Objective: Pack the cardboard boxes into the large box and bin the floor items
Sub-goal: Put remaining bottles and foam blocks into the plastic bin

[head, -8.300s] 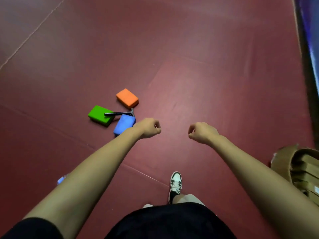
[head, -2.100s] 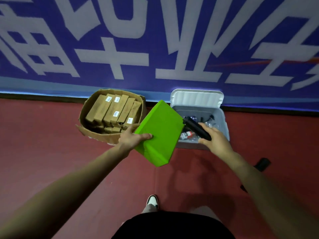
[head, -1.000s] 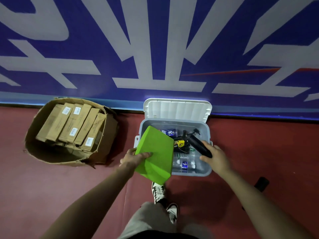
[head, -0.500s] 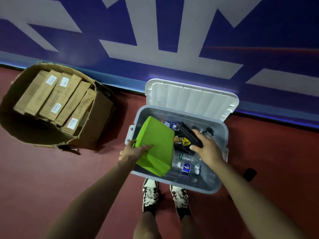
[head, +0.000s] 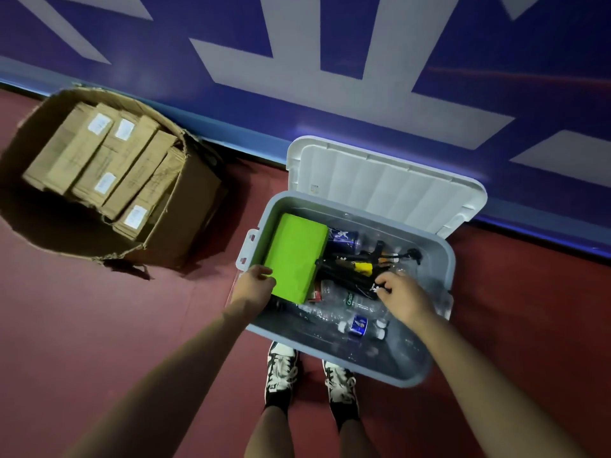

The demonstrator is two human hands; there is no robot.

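Red floor (head: 99,325) meets a blue wall (head: 330,110); the bin (head: 380,223) stands open, the large box (head: 185,219) beside it holding cardboard boxes (head: 99,153); left hand (head: 254,285) grips the green block (head: 297,256) inside the bin; right hand (head: 400,292) curls at the black tool (head: 344,276) among bottles (head: 357,325); whether it grips, I cannot tell.

Large box (head: 191,209) of cardboard boxes (head: 99,153) left of the bin (head: 380,366), block (head: 296,259) and bottles (head: 357,325) inside it.
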